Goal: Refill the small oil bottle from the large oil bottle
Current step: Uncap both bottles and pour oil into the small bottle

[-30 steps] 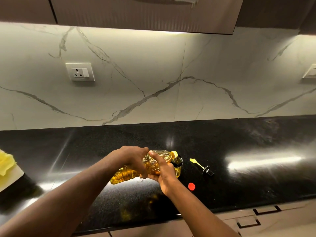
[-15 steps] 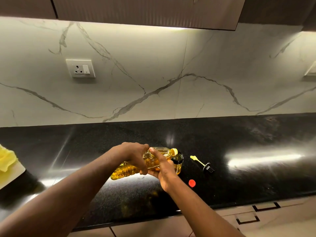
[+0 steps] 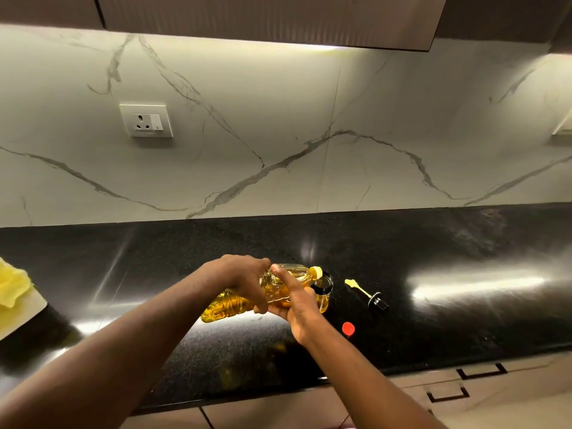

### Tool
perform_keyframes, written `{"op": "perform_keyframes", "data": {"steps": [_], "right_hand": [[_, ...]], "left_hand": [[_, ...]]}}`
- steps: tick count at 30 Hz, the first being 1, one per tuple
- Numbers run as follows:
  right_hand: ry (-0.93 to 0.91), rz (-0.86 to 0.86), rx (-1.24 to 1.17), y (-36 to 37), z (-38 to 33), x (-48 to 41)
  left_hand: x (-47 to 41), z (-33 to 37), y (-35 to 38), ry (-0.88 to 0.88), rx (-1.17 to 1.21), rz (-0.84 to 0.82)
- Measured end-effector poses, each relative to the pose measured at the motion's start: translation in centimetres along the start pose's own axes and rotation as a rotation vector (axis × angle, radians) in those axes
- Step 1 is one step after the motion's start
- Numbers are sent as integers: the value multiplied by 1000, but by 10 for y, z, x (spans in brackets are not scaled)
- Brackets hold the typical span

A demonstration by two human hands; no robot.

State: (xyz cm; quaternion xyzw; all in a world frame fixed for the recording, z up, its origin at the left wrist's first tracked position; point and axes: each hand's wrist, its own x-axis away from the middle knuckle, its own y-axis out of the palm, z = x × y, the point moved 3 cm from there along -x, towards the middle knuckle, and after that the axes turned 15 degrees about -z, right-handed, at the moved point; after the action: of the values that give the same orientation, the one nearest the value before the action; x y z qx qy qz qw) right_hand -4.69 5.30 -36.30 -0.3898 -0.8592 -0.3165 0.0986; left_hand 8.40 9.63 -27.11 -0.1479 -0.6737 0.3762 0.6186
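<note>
The large oil bottle (image 3: 229, 305), clear plastic full of yellow oil, lies tilted almost flat with its yellow neck over the mouth of the small oil bottle (image 3: 324, 289), a short glass bottle with a black rim standing on the black counter (image 3: 433, 258). My left hand (image 3: 241, 280) grips the large bottle's middle from above. My right hand (image 3: 297, 301) holds it from below and the side near the shoulder, thumb on top. Most of the small bottle is hidden behind my right hand.
A yellow-and-black pourer stopper (image 3: 368, 294) lies right of the small bottle. A red cap (image 3: 348, 328) rests nearer the counter's front edge. A yellow cloth (image 3: 12, 286) on a white board sits at far left. Drawers with black handles (image 3: 448, 394) are below.
The large bottle has tipped slightly further toward the small bottle; both hands keep the same hold. The view has shifted a little.
</note>
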Motion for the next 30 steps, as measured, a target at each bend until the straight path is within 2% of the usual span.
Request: {"op": "perform_keyframes", "data": {"steps": [30], "right_hand": [[3,-15,4,-3,2,-5]], "left_hand": [[1,-2,-2,-8,2,-8]]}}
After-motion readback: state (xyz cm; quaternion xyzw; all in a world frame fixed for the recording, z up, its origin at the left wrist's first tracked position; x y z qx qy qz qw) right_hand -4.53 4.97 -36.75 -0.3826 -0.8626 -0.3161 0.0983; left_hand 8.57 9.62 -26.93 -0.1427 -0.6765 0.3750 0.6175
